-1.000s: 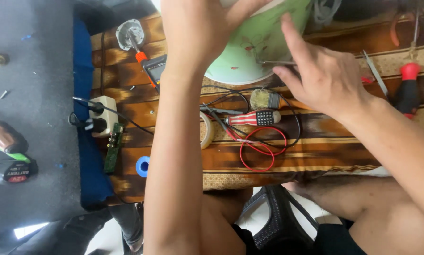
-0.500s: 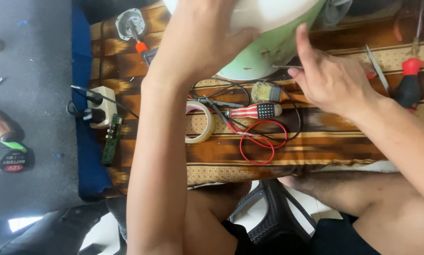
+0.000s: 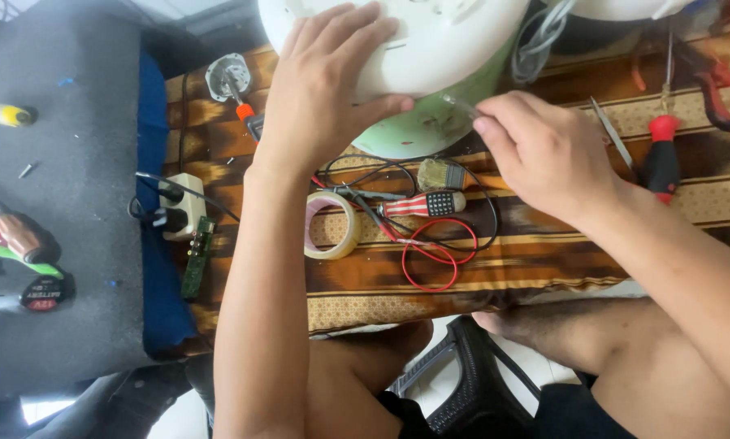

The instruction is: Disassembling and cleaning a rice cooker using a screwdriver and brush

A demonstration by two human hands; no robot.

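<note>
Nearest the wearer, below the round white appliance housing [image 3: 430, 49], bent bare knees sit at the edge of a brown patterned cloth [image 3: 543, 268] that serves as the work surface. Just short of the housing on that cloth: a roll of pale tape [image 3: 330, 225], a loop of red wire [image 3: 430, 256], a red-and-black tester pen [image 3: 422, 204] among black leads, all within easy reach of both hands, likely why they lie there.

Left of the housing, off the cloth's edge: a white power strip [image 3: 179, 205] with plugs in it and a small green circuit board [image 3: 197, 258]. Right of it: a red-handled screwdriver [image 3: 661, 158].

Left hand [image 3: 324, 89] lies flat on the housing's rim, fingers spread and pressing, thumb hooked under the pale green base; a bracing hold, judging by the tilt. Right hand [image 3: 543, 154] sits at the base's right edge, fingers pinched together on a thin, blurred tool; tip not clear.

Beyond the housing: red-handled pliers [image 3: 718, 81].
</note>
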